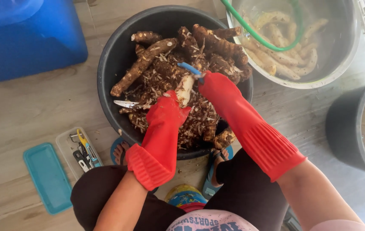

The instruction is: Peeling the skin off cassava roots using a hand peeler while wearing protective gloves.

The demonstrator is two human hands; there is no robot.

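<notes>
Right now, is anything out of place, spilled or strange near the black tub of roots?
One thing stands out: a knife lies loose on the peelings inside the black tub, blade bare, close to the left hand, which holds a half-peeled root. The right hand holds a blue peeler. Nothing looks spilled on the floor.

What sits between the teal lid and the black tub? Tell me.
In the head view, a clear plastic box of small tools lies on the floor between the teal lid and the black tub.

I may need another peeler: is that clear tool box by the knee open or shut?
Open. The box shows its tools uncovered, and a teal lid lies flat on the floor beside it.
</notes>
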